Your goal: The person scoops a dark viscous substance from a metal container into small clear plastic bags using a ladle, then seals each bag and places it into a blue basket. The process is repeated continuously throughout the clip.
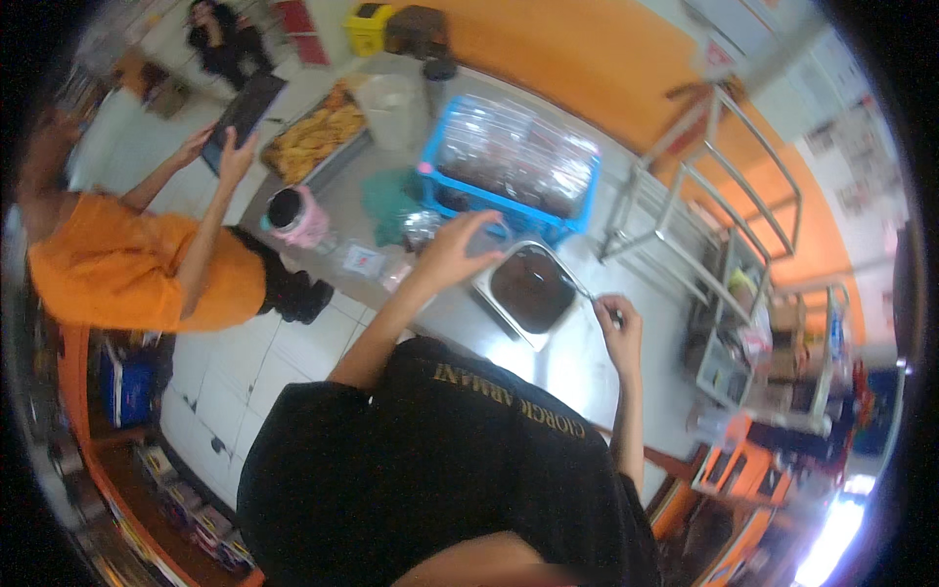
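1. By the left hand [458,256], a clear cup [487,241] is held near the middle of the frame, with fingers and thumb closed around its side.
2. By the right hand [619,329], right of the middle, a spoon [587,293] is gripped. Its long handle is pointed up and left; whether its tip is dipped cannot be told.
3. Between the hands, the pan [513,321] of brown stuff [531,288] is set, its long side slanted from upper left to lower right. The cup is held at its upper-left edge.
4. Above, a blue crate [561,226] is seen.
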{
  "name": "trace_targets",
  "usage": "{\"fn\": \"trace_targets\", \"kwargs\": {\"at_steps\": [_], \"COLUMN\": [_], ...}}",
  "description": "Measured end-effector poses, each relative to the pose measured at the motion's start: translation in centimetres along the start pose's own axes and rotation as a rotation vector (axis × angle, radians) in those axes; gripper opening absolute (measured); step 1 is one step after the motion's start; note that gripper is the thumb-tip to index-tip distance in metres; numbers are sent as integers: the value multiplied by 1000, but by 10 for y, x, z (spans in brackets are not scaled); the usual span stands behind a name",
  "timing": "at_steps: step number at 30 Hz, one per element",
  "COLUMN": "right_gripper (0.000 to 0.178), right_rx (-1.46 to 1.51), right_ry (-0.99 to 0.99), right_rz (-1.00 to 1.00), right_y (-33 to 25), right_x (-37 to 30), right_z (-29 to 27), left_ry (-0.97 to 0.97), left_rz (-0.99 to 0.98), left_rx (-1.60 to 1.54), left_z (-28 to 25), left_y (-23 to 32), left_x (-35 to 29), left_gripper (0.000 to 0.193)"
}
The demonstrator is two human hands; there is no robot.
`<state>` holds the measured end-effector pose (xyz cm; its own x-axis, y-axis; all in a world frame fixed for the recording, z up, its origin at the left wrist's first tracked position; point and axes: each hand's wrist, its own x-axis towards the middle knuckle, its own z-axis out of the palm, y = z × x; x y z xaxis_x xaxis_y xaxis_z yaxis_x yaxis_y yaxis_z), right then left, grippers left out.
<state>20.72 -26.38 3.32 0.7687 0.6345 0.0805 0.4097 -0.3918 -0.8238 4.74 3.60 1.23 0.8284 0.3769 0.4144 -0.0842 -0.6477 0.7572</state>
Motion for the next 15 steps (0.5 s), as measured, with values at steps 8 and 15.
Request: {"fn": "trace_targets", "kwargs": {"at_steps": [8, 15], "right_gripper": [13, 10], "right_rx": [-98, -74], "right_ry": [44, 85], "right_rz": [-79, -191], "right_y": [-70, -99], "right_x": [7, 6], "right_z": [-57, -65], "left_ry": [-92, -137], "left_rz": [-80, -92], "left_rx": [-61, -56], "left_z": [15, 26], "left_y": [17, 35], "left_x": [4, 2], "left_gripper": [61, 59]}}
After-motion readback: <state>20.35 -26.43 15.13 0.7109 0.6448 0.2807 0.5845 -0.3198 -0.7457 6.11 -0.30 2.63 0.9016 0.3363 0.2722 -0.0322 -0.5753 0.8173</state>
